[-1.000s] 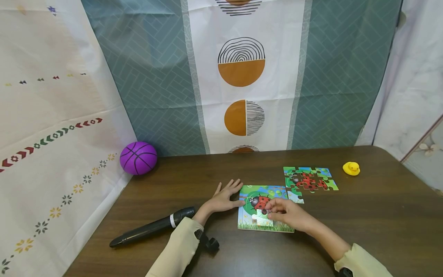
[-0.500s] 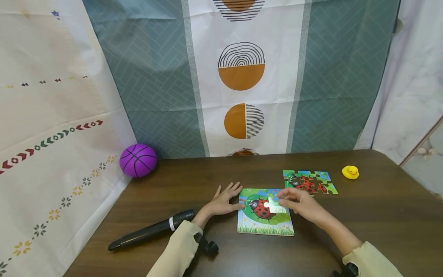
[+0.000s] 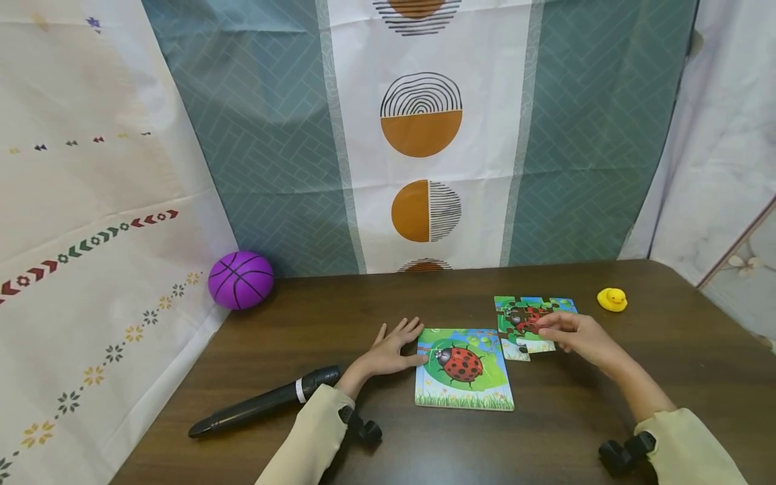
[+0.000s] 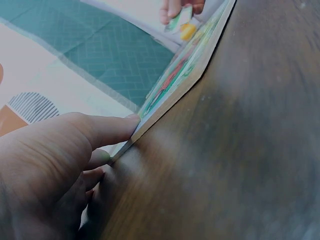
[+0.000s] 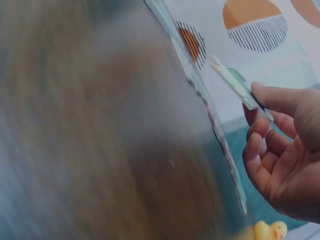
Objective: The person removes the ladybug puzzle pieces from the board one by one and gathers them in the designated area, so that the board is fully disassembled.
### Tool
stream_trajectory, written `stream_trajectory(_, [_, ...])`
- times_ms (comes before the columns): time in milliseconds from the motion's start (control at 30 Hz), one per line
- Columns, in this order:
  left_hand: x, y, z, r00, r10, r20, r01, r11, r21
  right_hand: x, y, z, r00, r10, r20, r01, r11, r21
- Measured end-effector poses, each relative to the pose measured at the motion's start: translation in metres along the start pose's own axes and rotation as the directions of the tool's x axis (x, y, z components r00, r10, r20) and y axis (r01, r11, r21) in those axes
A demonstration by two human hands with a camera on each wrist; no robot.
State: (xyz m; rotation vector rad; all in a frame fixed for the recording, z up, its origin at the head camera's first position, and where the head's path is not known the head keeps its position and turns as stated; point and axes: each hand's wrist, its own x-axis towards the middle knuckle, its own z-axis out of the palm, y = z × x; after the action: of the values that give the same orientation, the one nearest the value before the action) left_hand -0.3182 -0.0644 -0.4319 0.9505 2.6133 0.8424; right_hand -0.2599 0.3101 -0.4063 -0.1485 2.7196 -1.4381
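Observation:
My left hand (image 3: 386, 355) lies with spread fingers at the left edge of a square ladybug picture board (image 3: 463, 367), thumb touching the board's side. In the left wrist view that thumb (image 4: 107, 129) presses at the board's corner. My right hand (image 3: 576, 335) pinches a jigsaw piece (image 5: 235, 86) between thumb and fingers, held close over the partly joined ladybug jigsaw (image 3: 508, 313) at the board's upper right. The right wrist view shows the piece tilted and apart from the thin line of joined pieces. My right fingers hide part of the jigsaw in the head view.
A yellow toy duck (image 3: 612, 300) sits to the right, beyond the jigsaw. A black pen-shaped object (image 3: 261, 406) lies left of my left arm. The purple ball (image 3: 240, 280) rests at the far left corner of the wooden table (image 3: 339, 310), before hanging cloths.
My right hand has carried the jigsaw piece from over the picture board rightward and away to the joined jigsaw. The left hand has stayed at the board's edge.

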Motion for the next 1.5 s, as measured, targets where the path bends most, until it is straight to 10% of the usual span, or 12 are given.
stream_trajectory(1500, [0.000, 0.001, 0.000, 1.000, 0.001, -0.005, -0.001, 1.000, -0.009, -0.004, 0.019, -0.009, 1.000, 0.014, -0.004, -0.014, 0.971, -0.238])
